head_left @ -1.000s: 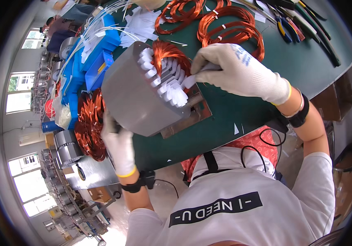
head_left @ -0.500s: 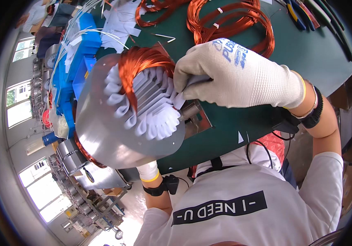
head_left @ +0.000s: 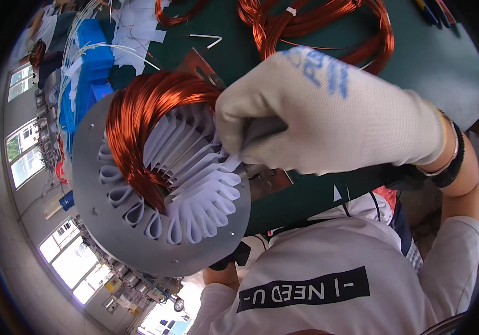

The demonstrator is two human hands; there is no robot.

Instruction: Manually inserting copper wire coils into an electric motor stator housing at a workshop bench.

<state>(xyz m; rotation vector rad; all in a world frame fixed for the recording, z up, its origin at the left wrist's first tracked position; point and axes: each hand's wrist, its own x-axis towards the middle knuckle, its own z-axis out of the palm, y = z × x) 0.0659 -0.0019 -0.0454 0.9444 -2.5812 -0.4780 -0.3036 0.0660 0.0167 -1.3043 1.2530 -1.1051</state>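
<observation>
A round metal motor stator (head_left: 89, 184) is tilted so its face shows, on the left side of the green table. White paper slot liners (head_left: 208, 209) ring its bore, their looped ends standing out of the slots. A bundle of copper wire (head_left: 139, 117) arches over the far side and runs into the bore. My gloved right hand (head_left: 323, 117) is at the stator's right edge, thumb and fingers pinched on a white paper strip (head_left: 231, 162) beside the liners. My left forearm comes up below the stator; the left hand itself is hidden behind it.
Coils of copper wire (head_left: 261, 25) lie at the table's far side. White paper pieces (head_left: 139, 36) and a blue bin (head_left: 95, 50) sit at the far left. Plier handles (head_left: 426, 11) show at far right. A metal bracket (head_left: 194, 62) is behind the stator.
The stator's face has turned more into view and it looks larger and nearer. My right hand keeps its pinch at the stator's right edge. The left glove has gone out of sight behind the stator.
</observation>
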